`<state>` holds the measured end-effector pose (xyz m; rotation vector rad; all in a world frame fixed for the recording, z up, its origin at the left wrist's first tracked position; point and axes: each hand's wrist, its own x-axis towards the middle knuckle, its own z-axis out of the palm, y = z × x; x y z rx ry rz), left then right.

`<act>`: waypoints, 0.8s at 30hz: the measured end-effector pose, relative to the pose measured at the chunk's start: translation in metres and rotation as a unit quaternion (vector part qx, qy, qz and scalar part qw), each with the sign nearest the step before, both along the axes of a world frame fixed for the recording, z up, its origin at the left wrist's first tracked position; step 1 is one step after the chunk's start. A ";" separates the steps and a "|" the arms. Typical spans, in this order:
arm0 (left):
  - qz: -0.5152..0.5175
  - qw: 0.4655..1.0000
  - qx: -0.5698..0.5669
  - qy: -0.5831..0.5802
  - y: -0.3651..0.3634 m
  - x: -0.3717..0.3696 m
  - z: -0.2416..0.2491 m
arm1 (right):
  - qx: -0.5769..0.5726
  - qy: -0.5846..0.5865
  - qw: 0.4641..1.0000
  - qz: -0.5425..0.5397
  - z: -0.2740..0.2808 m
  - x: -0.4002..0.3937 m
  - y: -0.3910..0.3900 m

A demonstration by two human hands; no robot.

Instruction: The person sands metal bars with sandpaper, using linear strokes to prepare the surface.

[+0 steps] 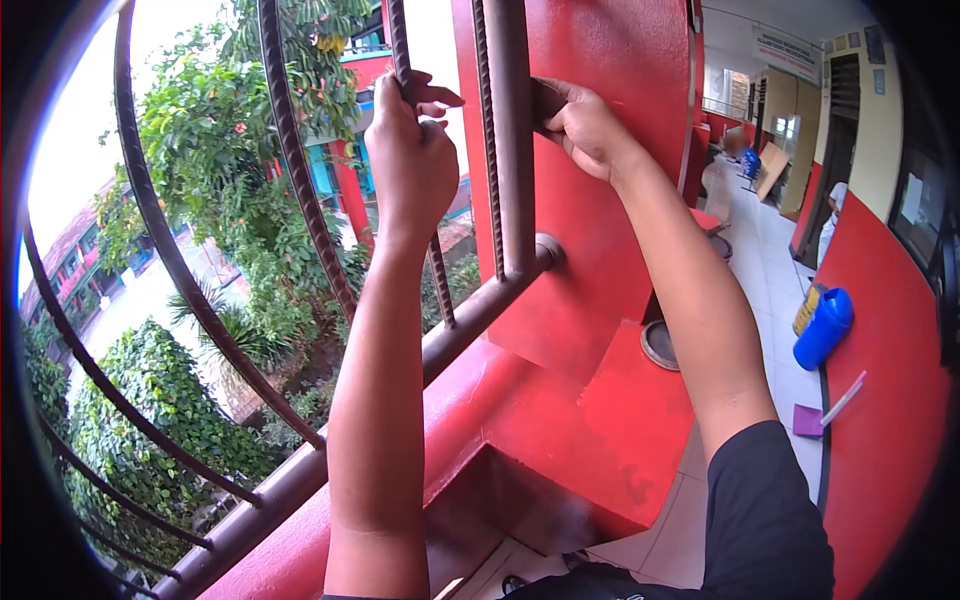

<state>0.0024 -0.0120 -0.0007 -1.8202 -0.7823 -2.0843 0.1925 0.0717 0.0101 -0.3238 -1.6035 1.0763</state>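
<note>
"Fingers?"
"Left hand [412,165]: curled loosely round the twisted bar [400,35], fingertips apart. Right hand [594,132]: at the thick post [515,185], fingertips shadowed; grip, we cannot tell."
"Outward?"
"Lower rail [490,302], near; red pillar [585,240], right; foliage [215,130], far left."
"Hazard?"
"Our right knuckles might scrape the pillar, should that hand slip."

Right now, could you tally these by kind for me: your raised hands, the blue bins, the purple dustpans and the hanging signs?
Raised hands, left hand and right hand: 2
Blue bin: 1
Purple dustpan: 1
Hanging sign: 1
Total: 5
</note>
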 end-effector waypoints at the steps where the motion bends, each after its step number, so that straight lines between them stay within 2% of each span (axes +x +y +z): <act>1: 0.001 1.000 -0.017 -0.010 0.000 0.001 0.000 | -0.014 -0.044 0.999 -0.019 0.000 -0.001 0.007; 2: 0.004 1.000 -0.020 -0.011 -0.001 0.001 0.000 | -0.028 -0.088 0.995 -0.041 -0.004 -0.002 0.014; 3: 0.005 1.000 -0.023 -0.020 -0.003 0.004 0.000 | -0.062 -0.195 0.976 -0.071 -0.025 -0.005 0.033; 5: 0.024 0.999 -0.024 -0.018 0.003 0.000 0.000 | -0.061 -0.282 0.955 -0.061 -0.026 0.007 0.015; 6: 0.032 0.999 -0.022 -0.025 -0.003 0.005 0.001 | -0.056 -0.279 0.957 -0.056 -0.015 0.011 0.014; 9: 0.061 0.997 -0.039 -0.037 -0.004 0.007 0.000 | -0.033 -0.047 0.998 0.014 0.041 0.009 0.019; 11: 0.095 0.994 -0.043 -0.035 -0.003 0.005 0.000 | 0.042 -0.019 0.999 0.011 0.060 0.009 0.003; 12: 0.117 0.991 -0.051 -0.033 -0.002 0.004 -0.002 | 0.042 -0.019 0.999 0.021 0.052 0.004 0.010; 14: 0.121 0.990 -0.060 -0.039 0.003 -0.003 -0.003 | 0.072 -0.159 0.975 -0.138 0.013 -0.009 0.038; 15: 0.118 0.989 -0.071 -0.045 0.002 -0.003 -0.004 | 0.102 -0.178 0.964 -0.168 -0.002 -0.013 0.045; 16: 0.040 0.992 -0.085 -0.079 -0.002 0.001 -0.002 | 0.091 -0.187 0.966 -0.153 0.006 -0.015 0.055; 17: 0.053 0.992 -0.083 -0.078 -0.006 0.003 0.000 | 0.080 -0.196 0.967 -0.139 0.018 -0.018 0.066; 19: -0.032 0.986 -0.126 -0.106 -0.009 0.001 0.001 | 0.143 -0.120 0.971 -0.152 0.074 -0.001 0.023; 21: -0.039 0.984 -0.129 -0.115 -0.007 -0.002 0.003 | 0.206 -0.038 0.944 -0.256 0.114 -0.002 -0.002; 23: -0.064 0.979 -0.140 -0.132 -0.008 -0.004 0.000 | 0.255 -0.032 0.917 -0.304 0.107 -0.013 -0.010; 24: -0.068 0.979 -0.140 -0.133 -0.010 -0.001 0.001 | 0.267 -0.005 0.907 -0.325 0.085 -0.029 -0.009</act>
